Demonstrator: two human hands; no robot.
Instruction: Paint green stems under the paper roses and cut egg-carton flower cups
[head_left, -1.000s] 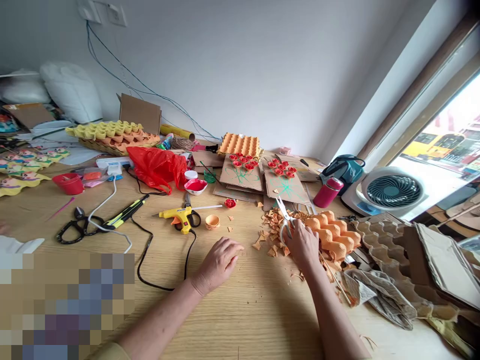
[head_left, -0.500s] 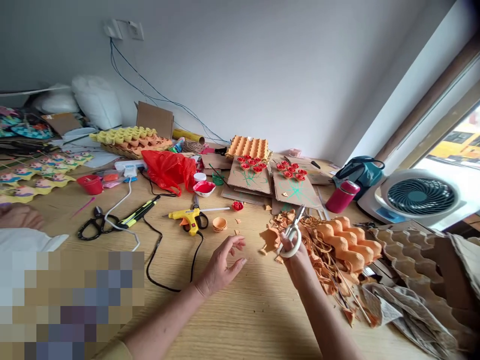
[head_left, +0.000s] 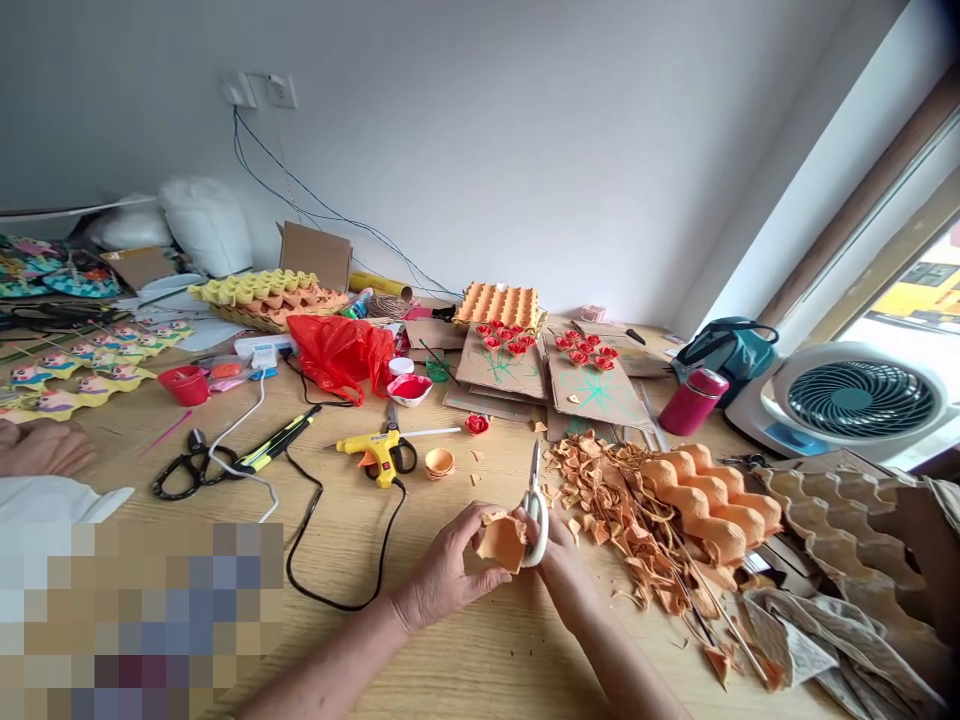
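My left hand grips an orange egg carton cup with a ragged edge, its hollow facing me. Close against its right side, my right hand holds white-handled scissors, blades pointing up and away. The blades are clear of the cup. Past my hands, a small stack of trimmed orange cups sits beside a yellow glue gun. A single red paper-pulp flower lies behind them. To the right is a heap of orange scraps next to an orange egg carton piece.
Cardboard panels with red flowers stand at the back, near a red plastic bag. Black scissors and a white cable lie left, close to another person's hand. A pink bottle and a fan are right.
My left hand was free and has taken hold of an orange cup. My right hand has brought the scissors leftward, next to it. The view has shifted slightly.
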